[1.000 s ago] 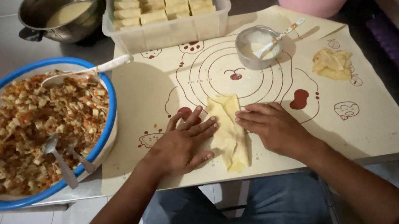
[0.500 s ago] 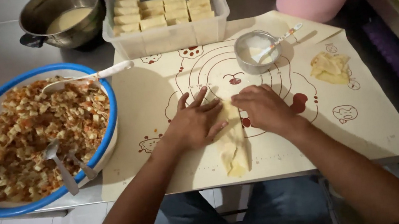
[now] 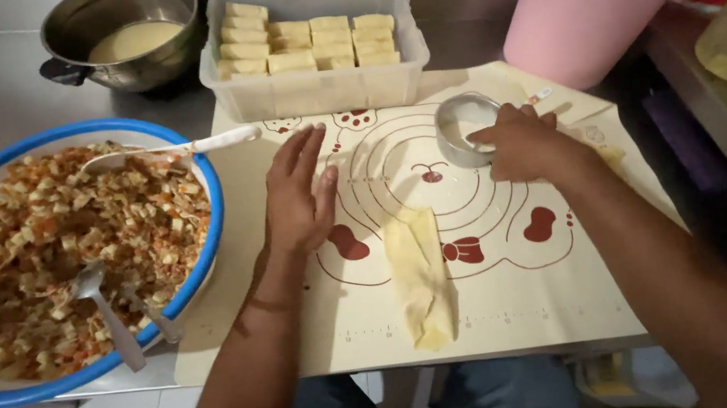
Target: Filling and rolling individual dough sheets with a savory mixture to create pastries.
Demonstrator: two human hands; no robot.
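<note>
The left hand (image 3: pixel 295 199) is laid flat and empty on the pastry mat (image 3: pixel 526 304), fingers spread, seemingly to steady it, while the right hand (image 3: pixel 519 144) is set against the small metal bowl (image 3: pixel 466 128) at the far side, fingers curled at its rim rather than clamped on it. The rolled pastry (image 3: pixel 421 276) is left untouched between them, near the mat's near edge: pale yellow, long, slightly flattened, folded shut.

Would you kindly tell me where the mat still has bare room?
Free: the mat's near right corner, beside the rolled wrap, and the strip between left hand and wrap. Crowded: the far edge, with plastic tub, small metal cup and right hand.
</note>
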